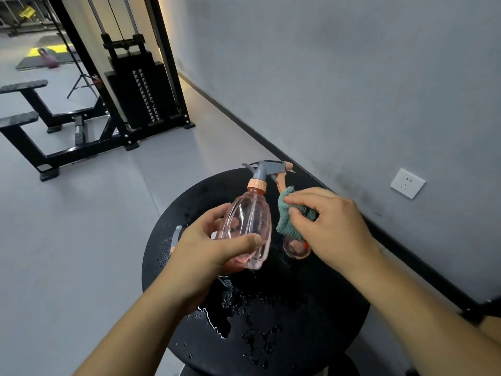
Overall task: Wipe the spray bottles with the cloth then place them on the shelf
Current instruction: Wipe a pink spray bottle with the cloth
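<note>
— Where's the bottle you're wiping?
— Centre of the frame: your left hand is clamped round the pink spray bottle, lifted over the wet black round table, nozzle toward the top.
— And your right?
— Your right hand pinches the teal cloth just right of it. A second bottle lies beneath. Wall socket at right.

Both hands raised: left clasped, right pinched.
</note>
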`<state>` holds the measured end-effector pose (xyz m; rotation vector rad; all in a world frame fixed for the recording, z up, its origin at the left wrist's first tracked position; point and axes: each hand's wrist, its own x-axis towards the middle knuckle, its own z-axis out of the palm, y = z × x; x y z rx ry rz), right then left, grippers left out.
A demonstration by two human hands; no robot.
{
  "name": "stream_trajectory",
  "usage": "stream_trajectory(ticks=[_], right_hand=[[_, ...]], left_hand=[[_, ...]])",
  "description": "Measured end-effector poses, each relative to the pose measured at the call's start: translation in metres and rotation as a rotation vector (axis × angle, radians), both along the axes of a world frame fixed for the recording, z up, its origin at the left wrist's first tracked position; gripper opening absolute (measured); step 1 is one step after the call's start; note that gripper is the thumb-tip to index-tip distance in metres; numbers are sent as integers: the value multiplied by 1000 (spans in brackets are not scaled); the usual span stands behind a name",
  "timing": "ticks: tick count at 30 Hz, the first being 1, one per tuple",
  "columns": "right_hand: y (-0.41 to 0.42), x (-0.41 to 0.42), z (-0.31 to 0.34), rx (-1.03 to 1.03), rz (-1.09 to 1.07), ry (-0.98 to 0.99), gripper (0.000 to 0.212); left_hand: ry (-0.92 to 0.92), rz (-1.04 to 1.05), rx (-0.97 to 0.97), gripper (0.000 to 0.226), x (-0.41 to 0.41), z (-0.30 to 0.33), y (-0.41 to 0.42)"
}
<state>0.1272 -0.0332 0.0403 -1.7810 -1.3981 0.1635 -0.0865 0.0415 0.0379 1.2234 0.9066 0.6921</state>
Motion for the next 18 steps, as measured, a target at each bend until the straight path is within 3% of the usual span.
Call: stream_trajectory(ticks=[5, 13, 18], right_hand=[[0, 0, 2, 46, -6, 43, 25], [-4, 18, 13, 139, -123, 119, 22], [-7, 23, 19, 193, -132, 194, 21]], left_hand=[[45, -13, 45, 72, -2, -2, 3], [386, 104, 629, 85, -20, -9, 21], [464, 137, 768, 87, -29, -19, 31]])
